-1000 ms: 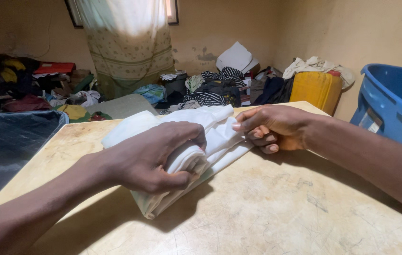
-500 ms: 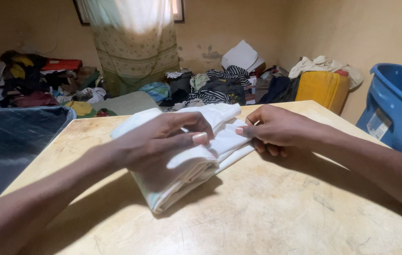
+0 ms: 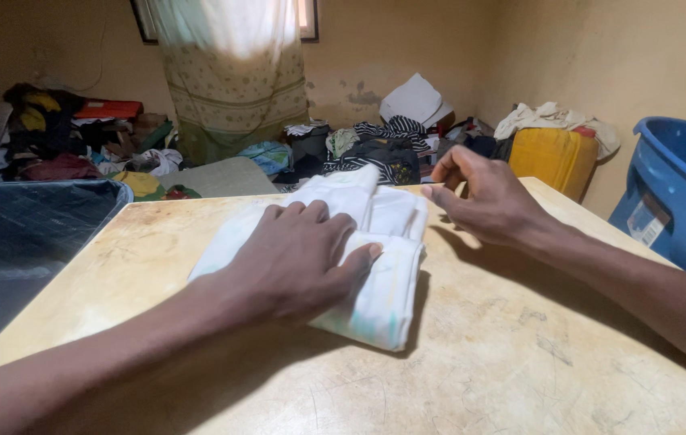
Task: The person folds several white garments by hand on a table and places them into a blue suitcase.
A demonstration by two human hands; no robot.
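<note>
While left hand [image 3: 299, 258] presses flat, fingers spread, on folded white cloth [image 3: 383, 302], right hand [image 3: 484, 201] hovers open: smooth outward, edges aligned.

A white cloth [image 3: 375, 242], folded into a thick, layered rectangle, is laid flat on the worn yellowish table [image 3: 480, 354], near its middle and angled toward the far edge. Its near corner is rounded where the layers are doubled over. A faint greenish tint is seen along that near fold.
</note>
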